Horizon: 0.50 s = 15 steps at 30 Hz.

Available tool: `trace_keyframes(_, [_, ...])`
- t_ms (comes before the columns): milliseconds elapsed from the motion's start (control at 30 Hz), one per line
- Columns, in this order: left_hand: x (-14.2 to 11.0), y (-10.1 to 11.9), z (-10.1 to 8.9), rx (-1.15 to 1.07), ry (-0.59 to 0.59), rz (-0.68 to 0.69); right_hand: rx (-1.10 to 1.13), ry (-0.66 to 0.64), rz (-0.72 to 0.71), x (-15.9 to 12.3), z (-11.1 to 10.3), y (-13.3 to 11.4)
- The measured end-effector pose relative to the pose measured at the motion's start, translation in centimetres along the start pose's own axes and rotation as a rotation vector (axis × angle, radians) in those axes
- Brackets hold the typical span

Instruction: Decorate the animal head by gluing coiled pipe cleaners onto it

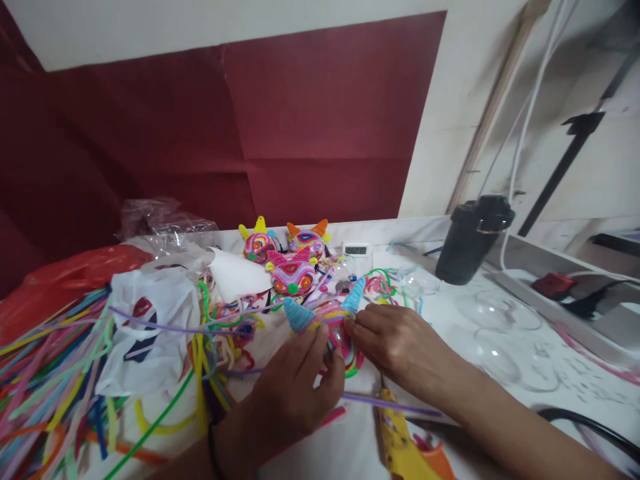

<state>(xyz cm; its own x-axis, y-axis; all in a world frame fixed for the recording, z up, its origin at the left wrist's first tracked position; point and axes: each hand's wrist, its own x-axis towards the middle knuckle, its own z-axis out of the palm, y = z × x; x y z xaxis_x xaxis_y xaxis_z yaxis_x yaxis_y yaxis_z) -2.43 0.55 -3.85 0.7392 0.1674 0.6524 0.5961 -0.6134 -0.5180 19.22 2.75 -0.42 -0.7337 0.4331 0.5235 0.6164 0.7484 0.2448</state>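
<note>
Both hands hold a rounded animal head (339,335) covered in coiled pipe cleaners in pink, red, green and other colours, with two light-blue pointed ears standing up. My left hand (293,383) grips its left and lower side between thumb and fingers. My right hand (400,340) pinches at its upper right, below the right ear; whatever lies under those fingertips is hidden. Just behind stands a similar head with pink ears (293,272). Farther back are a head with yellow ears (257,247) and one with orange ears (310,241).
Loose pipe cleaners (50,380) spread at left, beside a white plastic bag (150,333) and red bag (75,270). A yellow glue gun (400,433) lies in front. Clear plastic half-spheres (495,357), a black cup (473,243) and a small digital display (356,251) stand right and behind.
</note>
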Motion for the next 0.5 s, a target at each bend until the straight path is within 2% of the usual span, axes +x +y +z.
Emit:
trace_keyframes(200, [0.1,0.0,-0.2,0.014,-0.034,0.014,-0.005,-0.013,-0.001,0.0,0.0,0.2])
trace_keyframes(367, [-0.4,-0.1,0.6,-0.063,0.018,0.013,-0.014,-0.031,-0.003,0.0,0.0,0.1])
trace_keyframes(500, [-0.7,-0.5,1.0,-0.128,-0.008,0.068,-0.012,-0.029,0.002,-0.1,0.0,0.1])
